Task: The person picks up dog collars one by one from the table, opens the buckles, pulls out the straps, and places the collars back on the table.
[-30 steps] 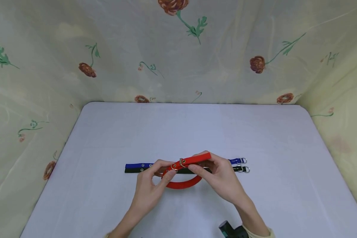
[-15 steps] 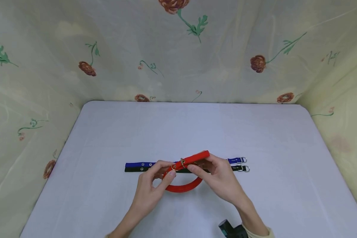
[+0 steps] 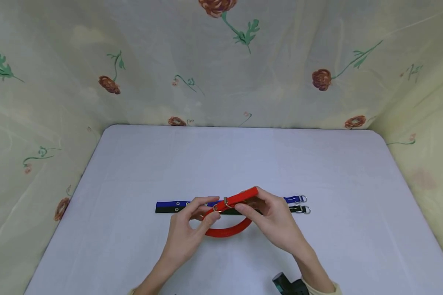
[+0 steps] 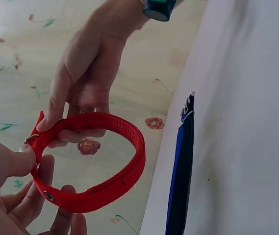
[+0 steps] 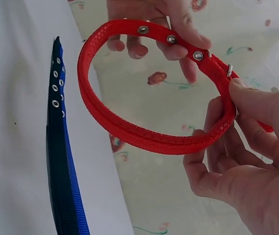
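A red collar (image 3: 227, 232) with metal eyelets and a buckle (image 3: 226, 201) is closed into a loop above the table. My left hand (image 3: 186, 229) pinches it by the D-ring, thumb in front, just left of the buckle. With thumb and fingers my right hand (image 3: 277, 221) grips the strap right of the buckle, near the strap's free end. In the right wrist view, eyelets (image 5: 171, 39) show along the collar's band. Behind the hands a blue collar (image 3: 166, 204) and a black collar (image 3: 165, 210) lie flat side by side, their middles partly hidden.
The white table (image 3: 133, 164) has a curtain with printed flowers (image 3: 273, 82) behind it and at both sides. A dark wrist camera (image 3: 289, 284) sits by the right forearm, low in the head view.
Both hands stay almost where they were on the red collar. The collar's free end has dipped slightly left, and the left index finger has lifted and straightened a little.
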Motion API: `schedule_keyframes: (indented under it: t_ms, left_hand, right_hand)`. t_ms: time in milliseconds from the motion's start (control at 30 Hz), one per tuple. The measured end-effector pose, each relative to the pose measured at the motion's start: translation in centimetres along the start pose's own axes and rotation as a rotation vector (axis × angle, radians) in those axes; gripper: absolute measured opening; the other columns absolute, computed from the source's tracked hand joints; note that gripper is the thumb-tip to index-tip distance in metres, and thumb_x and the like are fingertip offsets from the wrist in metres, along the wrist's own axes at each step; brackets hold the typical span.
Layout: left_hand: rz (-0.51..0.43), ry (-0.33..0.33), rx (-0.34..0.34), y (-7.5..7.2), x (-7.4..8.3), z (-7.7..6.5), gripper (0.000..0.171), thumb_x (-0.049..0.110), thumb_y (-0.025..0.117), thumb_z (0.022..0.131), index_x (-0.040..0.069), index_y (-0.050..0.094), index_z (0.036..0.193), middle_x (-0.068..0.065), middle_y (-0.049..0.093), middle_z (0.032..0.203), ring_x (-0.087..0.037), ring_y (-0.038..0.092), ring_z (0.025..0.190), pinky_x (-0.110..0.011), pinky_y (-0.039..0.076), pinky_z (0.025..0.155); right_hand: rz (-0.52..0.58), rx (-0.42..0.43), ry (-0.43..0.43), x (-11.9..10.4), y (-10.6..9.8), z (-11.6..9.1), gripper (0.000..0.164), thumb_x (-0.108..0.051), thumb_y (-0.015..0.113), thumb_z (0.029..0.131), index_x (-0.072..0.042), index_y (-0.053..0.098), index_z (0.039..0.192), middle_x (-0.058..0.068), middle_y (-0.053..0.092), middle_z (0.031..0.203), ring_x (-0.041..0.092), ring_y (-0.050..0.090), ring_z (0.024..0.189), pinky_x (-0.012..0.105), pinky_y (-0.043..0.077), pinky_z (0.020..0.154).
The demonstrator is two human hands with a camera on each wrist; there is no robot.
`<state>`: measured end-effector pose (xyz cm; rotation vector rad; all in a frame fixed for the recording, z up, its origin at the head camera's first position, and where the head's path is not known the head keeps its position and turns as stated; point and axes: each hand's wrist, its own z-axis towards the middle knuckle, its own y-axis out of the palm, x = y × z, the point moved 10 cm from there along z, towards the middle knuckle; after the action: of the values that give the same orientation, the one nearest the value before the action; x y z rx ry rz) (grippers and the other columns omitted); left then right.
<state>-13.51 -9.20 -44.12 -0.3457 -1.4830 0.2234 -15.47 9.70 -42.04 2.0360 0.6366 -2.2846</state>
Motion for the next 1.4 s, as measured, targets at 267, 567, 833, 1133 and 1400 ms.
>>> schedule_keyframes:
  t_ms: [267,567,833,1133,1400]
  left_hand:
    - [-0.112,-0.015,-0.011,0.4,-0.2,-0.1,0.016,0.025,0.075,0.103,0.016,0.072,0.116,-0.001,0.077,0.086,-0.011,0.069,0.083,-0.029,0.060,0.086]
    - [0.027,-0.021,0.067,-0.4,0.0,0.1,0.012,0.037,0.083,0.096,0.030,0.077,0.104,0.017,0.079,0.084,-0.002,0.071,0.082,-0.032,0.058,0.086]
    - [-0.007,-0.010,0.070,-0.7,0.2,0.2,0.012,0.028,0.086,0.093,0.024,0.079,0.102,0.009,0.073,0.077,-0.008,0.063,0.077,-0.031,0.054,0.081]
    - [0.063,0.028,0.022,-0.1,0.3,0.1,0.017,0.034,0.080,0.099,0.030,0.078,0.116,0.015,0.075,0.079,-0.004,0.068,0.082,-0.033,0.058,0.083]
    - [0.096,0.150,0.010,0.3,1.5,-0.2,0.021,0.032,0.075,0.103,0.024,0.077,0.122,0.011,0.082,0.099,-0.003,0.071,0.087,-0.031,0.061,0.083]
  right_hand:
    - [0.032,0.008,-0.004,0.1,-0.1,0.0,0.022,-0.016,0.074,0.103,-0.013,0.073,0.124,0.008,0.080,0.113,0.029,0.080,0.099,0.025,0.063,0.091]
    - [-0.028,-0.016,0.040,0.6,0.7,-0.2,0.023,-0.023,0.078,0.101,-0.015,0.076,0.122,0.003,0.083,0.113,0.011,0.081,0.101,0.024,0.063,0.090]
    - [-0.034,0.033,-0.016,0.0,-0.2,0.1,0.019,-0.016,0.076,0.102,-0.013,0.074,0.120,0.005,0.081,0.109,0.020,0.080,0.094,0.026,0.064,0.086]
    - [-0.019,0.037,-0.039,-0.2,-0.8,0.1,0.017,-0.014,0.074,0.103,-0.012,0.072,0.119,0.008,0.080,0.110,0.026,0.081,0.094,0.025,0.065,0.087]
    - [-0.060,-0.003,-0.033,-0.1,-0.3,0.0,0.018,-0.017,0.075,0.102,-0.014,0.073,0.120,0.005,0.080,0.109,0.012,0.081,0.092,0.023,0.064,0.087]
